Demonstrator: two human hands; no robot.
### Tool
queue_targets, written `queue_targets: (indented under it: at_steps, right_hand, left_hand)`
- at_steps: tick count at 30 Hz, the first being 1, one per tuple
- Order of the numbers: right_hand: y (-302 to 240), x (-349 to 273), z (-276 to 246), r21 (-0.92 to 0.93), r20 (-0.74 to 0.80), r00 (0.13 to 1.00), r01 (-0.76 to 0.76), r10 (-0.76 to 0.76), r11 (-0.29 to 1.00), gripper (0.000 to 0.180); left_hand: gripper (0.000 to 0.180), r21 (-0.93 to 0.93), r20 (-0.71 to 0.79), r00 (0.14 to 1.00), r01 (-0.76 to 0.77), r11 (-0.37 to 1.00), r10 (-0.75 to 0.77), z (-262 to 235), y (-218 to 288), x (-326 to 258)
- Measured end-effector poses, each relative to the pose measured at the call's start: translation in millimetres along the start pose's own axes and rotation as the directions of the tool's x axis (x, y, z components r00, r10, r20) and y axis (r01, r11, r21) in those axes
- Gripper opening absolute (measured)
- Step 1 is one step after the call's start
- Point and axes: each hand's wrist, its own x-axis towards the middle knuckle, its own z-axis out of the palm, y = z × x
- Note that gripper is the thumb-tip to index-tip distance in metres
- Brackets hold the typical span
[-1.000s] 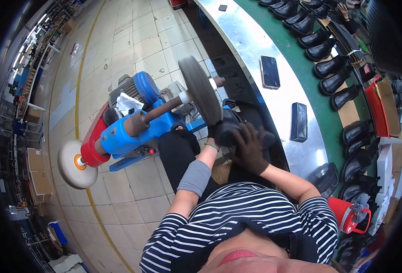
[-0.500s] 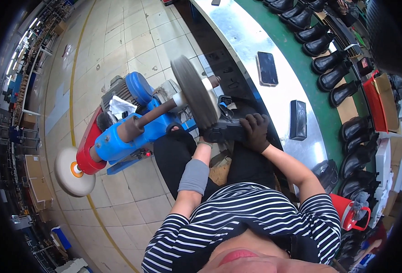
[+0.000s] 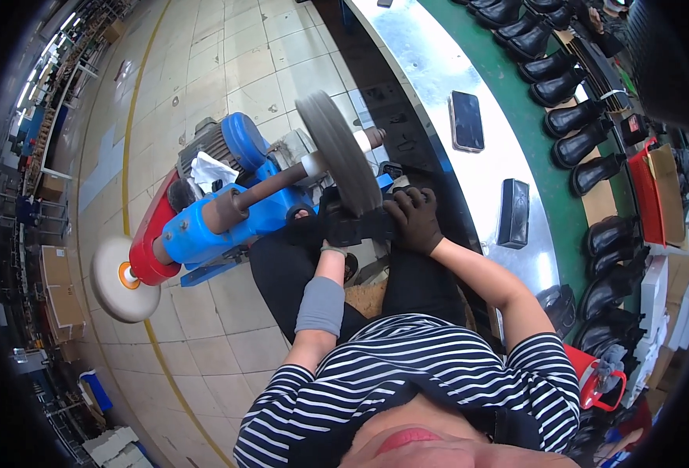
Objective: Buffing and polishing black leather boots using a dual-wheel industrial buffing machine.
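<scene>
A black shoe (image 3: 366, 228) is held against the lower edge of a dark, blurred buffing wheel (image 3: 336, 152), its sole side partly in view. My right hand (image 3: 416, 218), in a dark brown glove, is closed over the shoe's right end with bent fingers. At the other end my left hand (image 3: 333, 231) grips the shoe; its fingers are mostly hidden against the dark shoe and clothing. A grey band (image 3: 320, 306) covers my left forearm. The wheel sits on a brown shaft (image 3: 278, 187) of a blue and red machine (image 3: 204, 226).
A pale round wheel (image 3: 118, 285) is on the machine's left end. To my right runs a metal table (image 3: 438, 74) with a phone (image 3: 467, 121) and a black block (image 3: 513, 212). Beyond, black shoes (image 3: 574, 148) line a green surface. A red container (image 3: 590, 374) stands near my right elbow.
Both hands have moved left with the shoe, along the underside of the wheel. The shoe has turned a little. The whole view has shifted slightly.
</scene>
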Motion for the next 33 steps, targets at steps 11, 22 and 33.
queue_targets:
  at_steps: [11,22,33]
  right_hand:
    - [5,-25,1,0.097,-0.120,0.993,-0.005,0.017,0.995,0.065]
    - [-2,-88,-20,0.054,-0.340,0.859,-0.389,0.383,0.920,0.077]
    - [-18,-12,-12,0.463,-0.155,0.956,-0.152,0.248,0.873,0.083]
  left_hand:
    - [0.046,-0.946,0.223,0.974,0.226,0.233,-0.040,38,27,-27]
    - [0.038,-0.437,-0.066,0.875,0.407,0.802,-0.480,45,-41,-19]
    - [0.034,0.292,-0.213,0.971,-0.047,0.955,0.113,-32,73,-28]
